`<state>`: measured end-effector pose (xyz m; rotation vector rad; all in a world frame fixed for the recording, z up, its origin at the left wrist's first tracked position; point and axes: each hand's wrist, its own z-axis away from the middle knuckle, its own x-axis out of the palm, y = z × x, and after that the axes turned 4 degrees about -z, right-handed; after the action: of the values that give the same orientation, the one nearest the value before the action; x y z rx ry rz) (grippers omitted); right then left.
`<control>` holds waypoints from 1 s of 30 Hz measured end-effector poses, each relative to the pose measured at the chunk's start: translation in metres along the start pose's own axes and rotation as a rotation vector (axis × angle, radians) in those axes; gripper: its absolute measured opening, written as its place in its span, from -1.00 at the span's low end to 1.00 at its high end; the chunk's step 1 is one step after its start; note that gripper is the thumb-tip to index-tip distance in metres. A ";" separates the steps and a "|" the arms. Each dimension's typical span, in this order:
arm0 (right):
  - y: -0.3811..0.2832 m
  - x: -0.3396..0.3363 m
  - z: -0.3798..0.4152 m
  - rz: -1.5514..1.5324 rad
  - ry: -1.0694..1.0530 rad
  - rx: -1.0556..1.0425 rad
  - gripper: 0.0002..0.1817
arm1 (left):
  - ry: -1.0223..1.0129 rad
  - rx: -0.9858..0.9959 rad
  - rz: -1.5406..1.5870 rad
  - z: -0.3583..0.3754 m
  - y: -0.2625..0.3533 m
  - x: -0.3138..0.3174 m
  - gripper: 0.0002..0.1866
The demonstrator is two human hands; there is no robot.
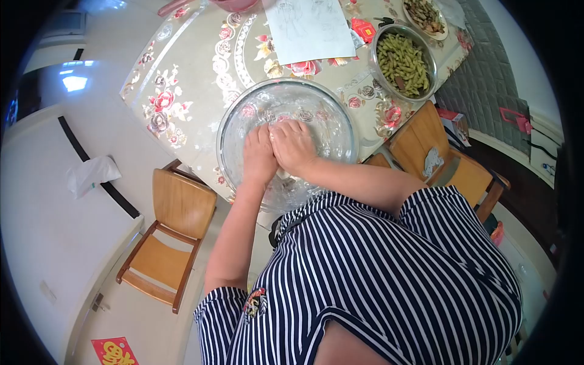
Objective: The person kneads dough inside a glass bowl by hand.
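Note:
A large clear glass bowl (pixel 226 131) stands near the table's front edge, its inside smeared with white floury residue. Both my hands are down inside it, side by side and touching. My left hand (pixel 260 157) has its fingers bent and pressed together over a pale lump of dough (pixel 284 174). Against it, my right hand (pixel 294 146) curls its fingers over the same dough. Most of the dough is hidden under my palms; only a small whitish part shows near my wrists.
A floral tablecloth (pixel 188 79) covers the table. Beyond the bowl lie a sheet of paper with drawings (pixel 310 30) and a red packet (pixel 363 30). At right are a metal bowl of green pods (pixel 401 64) and a plate of food (pixel 426 17). Wooden chairs (pixel 176 207) flank me.

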<state>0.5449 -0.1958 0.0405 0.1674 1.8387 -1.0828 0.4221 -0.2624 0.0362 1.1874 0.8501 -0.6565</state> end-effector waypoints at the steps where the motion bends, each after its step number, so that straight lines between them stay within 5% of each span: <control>1: 0.006 0.004 -0.008 0.008 -0.009 0.009 -0.75 | -0.015 -0.006 0.009 -0.005 0.002 0.000 -0.39; 4: 0.029 0.013 -0.030 0.038 -0.013 -0.017 -0.82 | -0.112 -0.167 -0.100 -0.029 0.000 0.004 -0.52; 9: 0.055 0.022 -0.048 0.066 0.021 -0.098 -0.85 | 0.086 -0.152 -0.208 -0.046 0.002 0.016 -0.84; 16: 0.055 0.025 -0.056 0.030 0.138 -0.114 -0.84 | 0.173 -0.151 -0.225 -0.048 0.002 0.019 -0.86; 20: 0.056 0.026 -0.058 0.047 0.041 -0.094 -0.76 | 0.016 -0.169 -0.123 -0.044 0.000 0.003 -0.66; 22: 0.062 0.021 -0.065 -0.330 -0.343 0.139 -0.62 | -0.050 -0.177 -0.078 -0.028 0.002 -0.005 -0.57; 23: 0.063 0.003 -0.068 -0.323 -0.332 0.121 -0.62 | -0.025 -0.058 -0.041 -0.011 0.002 -0.007 -0.51; 25: 0.025 -0.061 -0.068 -0.606 -0.399 0.554 -0.48 | 0.070 0.118 -0.021 0.027 0.014 -0.018 -0.41; 27: 0.014 -0.045 -0.035 -0.367 -0.242 0.438 -0.46 | 0.134 0.184 -0.035 0.065 0.032 -0.030 -0.38; 30: -0.011 -0.023 0.014 -0.023 -0.189 0.049 -0.59 | -0.153 0.035 0.089 0.081 0.042 -0.056 -0.26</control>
<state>0.5607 -0.2052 0.0635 0.0707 1.6497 -1.1214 0.4443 -0.3292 0.1169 1.1836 0.6561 -0.6818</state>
